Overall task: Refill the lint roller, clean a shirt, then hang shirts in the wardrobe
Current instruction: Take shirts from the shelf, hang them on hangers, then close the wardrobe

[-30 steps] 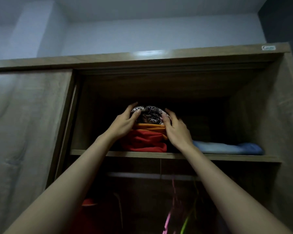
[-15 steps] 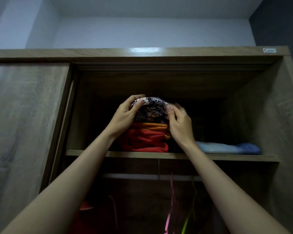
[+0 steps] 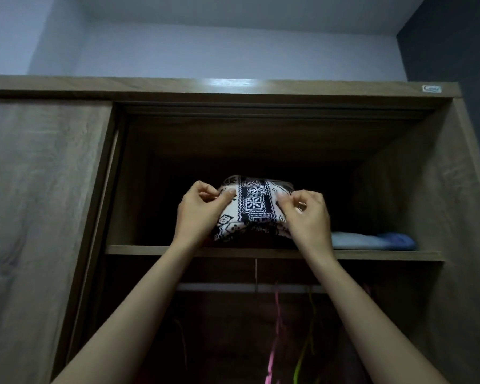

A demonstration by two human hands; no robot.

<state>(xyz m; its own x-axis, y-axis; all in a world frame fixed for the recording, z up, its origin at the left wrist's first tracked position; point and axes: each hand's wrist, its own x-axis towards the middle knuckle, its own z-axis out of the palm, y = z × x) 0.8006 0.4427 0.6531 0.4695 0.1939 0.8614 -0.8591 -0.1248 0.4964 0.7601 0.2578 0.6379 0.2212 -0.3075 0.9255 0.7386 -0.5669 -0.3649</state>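
**Both hands on the patterned shirt, up on the top shelf**

Closest to us, at the bottom of the view, are our two bare forearms reaching up into the open wardrobe [image 3: 441, 189]. Between them, low down, it's pretty dark, but we can make out a few hangers [image 3: 273, 342] in pink and neon green dangling from the rail [image 3: 227, 287]. What's actually hanging there is too dim to tell.

Go up a bit and you hit the shelf [image 3: 150, 249], and that's where the action is. Our left hand [image 3: 203, 210] is pinching the left edge of the folded shirt [image 3: 254, 206], thumb on top and fingers curled closed around the fabric. Our right hand [image 3: 308, 214] does the same on the right edge, fingers bunched and gripping the cloth. So the shirt sits right between the two hands, held at both sides, with its black and white square print facing us. Its front edge is near the lip of the shelf. There's something dark and reddish under it, but we can't tell what.

Off to the right on the same shelf, apart from the shirt, lies a folded blue cloth [image 3: 372, 241].

Further back it's just the dark inside of the compartment, the sliding door [image 3: 39, 217] on the left, and the pale wall [image 3: 233, 51] above.
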